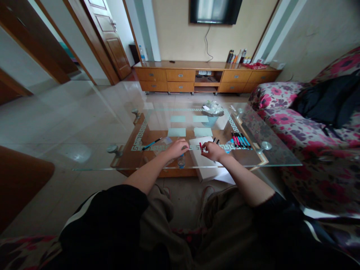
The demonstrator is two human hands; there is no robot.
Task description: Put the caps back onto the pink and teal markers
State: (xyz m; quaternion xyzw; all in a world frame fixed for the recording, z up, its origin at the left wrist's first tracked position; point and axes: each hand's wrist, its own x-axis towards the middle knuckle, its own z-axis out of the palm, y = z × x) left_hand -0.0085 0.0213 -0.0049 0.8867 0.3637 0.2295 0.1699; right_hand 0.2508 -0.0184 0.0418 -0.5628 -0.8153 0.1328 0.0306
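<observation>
My left hand point(176, 148) rests with curled fingers on the glass coffee table point(98, 157), above a small bottle point(181, 161) seen through the glass; whether it holds anything is hidden. My right hand point(213, 150) grips a red marker point(200, 146) over a sheet of white paper point(201, 159). A blue pen point(151, 144) lies left of my left hand. Several coloured markers point(240, 140) lie in a row to the right of my right hand.
Pale green paper squares point(177, 132) lie further back on the glass. A mesh basket of crumpled paper point(211, 112) stands at the far edge. A floral sofa point(309, 135) with a dark bag runs along the right. A wooden TV cabinet point(205, 77) lines the far wall.
</observation>
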